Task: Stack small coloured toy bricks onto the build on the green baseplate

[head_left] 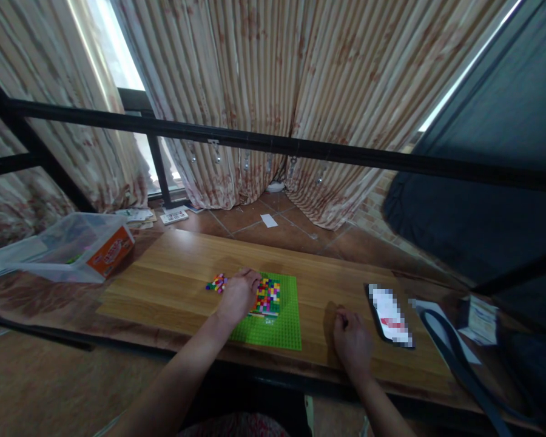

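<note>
A green baseplate (279, 331) lies on the wooden table (173, 273), with a block of multicoloured small bricks (268, 295) built on its far left part. My left hand (239, 295) rests with curled fingers on the left edge of that block. Whether it pinches a brick is hidden. Just left of it lies a small loose heap of coloured bricks (216, 283). My right hand (352, 340) rests on the table to the right of the baseplate, its fingers curled into a loose fist with nothing visible in it.
A phone (390, 315) lies to the right of my right hand. A dark strap (455, 358) and papers sit at the far right. A clear plastic box (79, 246) with an orange label stands at the left end. A black rail crosses in front of curtains.
</note>
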Demonstrator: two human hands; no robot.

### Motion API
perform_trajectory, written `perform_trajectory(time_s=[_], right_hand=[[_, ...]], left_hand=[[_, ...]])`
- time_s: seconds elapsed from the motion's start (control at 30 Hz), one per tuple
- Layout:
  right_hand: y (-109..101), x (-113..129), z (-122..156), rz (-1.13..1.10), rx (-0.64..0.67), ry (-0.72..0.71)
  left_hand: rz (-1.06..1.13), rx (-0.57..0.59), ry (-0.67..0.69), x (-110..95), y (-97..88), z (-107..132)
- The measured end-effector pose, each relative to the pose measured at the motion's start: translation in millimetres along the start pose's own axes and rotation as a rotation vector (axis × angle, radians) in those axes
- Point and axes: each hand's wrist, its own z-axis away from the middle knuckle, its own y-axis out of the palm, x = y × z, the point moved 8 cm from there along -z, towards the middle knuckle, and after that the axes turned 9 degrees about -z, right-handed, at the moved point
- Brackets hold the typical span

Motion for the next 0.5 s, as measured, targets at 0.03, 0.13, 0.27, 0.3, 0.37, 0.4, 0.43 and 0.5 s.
perform_trajectory(time_s=[0.03,0.13,0.27,0.3,0.37,0.4,0.43,0.5], right_hand=[[0.2,-0.2,0.1,0.004,0.002,0.004],[0.4,-0.6,0.6,0.005,-0.002,0.008],[-0.7,0.7,1.1,-0.013,-0.017,-0.010],[-0.8,0.6,1.0,-0.015,-0.015,-0.007],[-0.8,0.3,0.6,-0.016,-0.006,0.007],[-0.8,0.1,0.4,-0.016,-0.002,0.015],[-0.8,0.2,0.1,-0.015,0.003,0.019],[-1.0,0.6,-0.2,-0.012,0.007,0.018]], left_hand=[[-0.025,0.008,-0.001,-0.1,1.3,-0.4],[-0.070,0.021,0.002,-0.4,4.0,-1.3],[-0.099,0.033,0.008,-0.7,6.9,-1.1],[-0.106,0.029,0.006,-0.4,7.2,-0.6],[-0.117,0.004,0.001,0.5,6.9,0.5],[-0.122,-0.012,0.001,0.9,6.6,0.9],[-0.125,-0.029,0.003,1.3,6.4,1.2],[-0.117,-0.060,0.016,1.6,6.6,1.0]])
